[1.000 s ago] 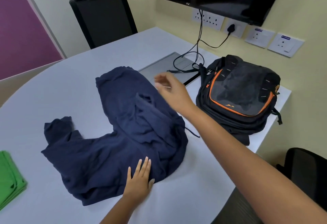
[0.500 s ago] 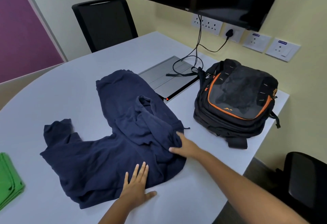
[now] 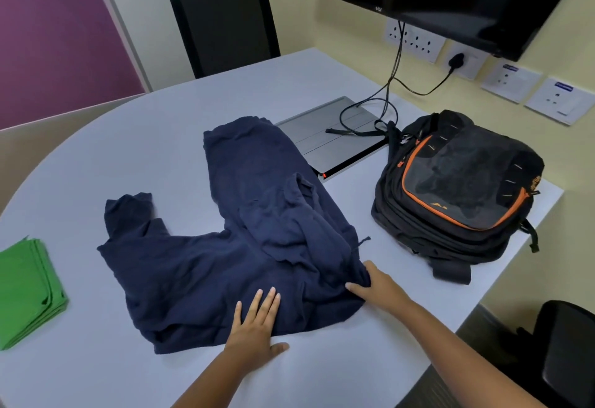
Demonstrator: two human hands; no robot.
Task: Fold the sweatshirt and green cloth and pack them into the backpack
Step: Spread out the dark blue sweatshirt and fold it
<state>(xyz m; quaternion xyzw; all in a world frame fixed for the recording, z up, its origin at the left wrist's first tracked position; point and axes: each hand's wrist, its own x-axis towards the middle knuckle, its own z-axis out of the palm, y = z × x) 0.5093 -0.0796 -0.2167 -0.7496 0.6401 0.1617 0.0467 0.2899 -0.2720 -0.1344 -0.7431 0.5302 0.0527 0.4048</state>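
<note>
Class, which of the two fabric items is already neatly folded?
The green cloth, stacked flat at the table's left edge; the navy sweatshirt lies spread and rumpled.

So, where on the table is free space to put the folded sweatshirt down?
Bare table lies between the chair and the sweatshirt, and along the near edge. It is crowded between the backpack and the grey panel.

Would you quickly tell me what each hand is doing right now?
Left hand: open, fingers straight, pressing flat on the sweatshirt.
Right hand: gripping the sweatshirt's near right edge, thumb and fingers curled on the fabric.
</note>
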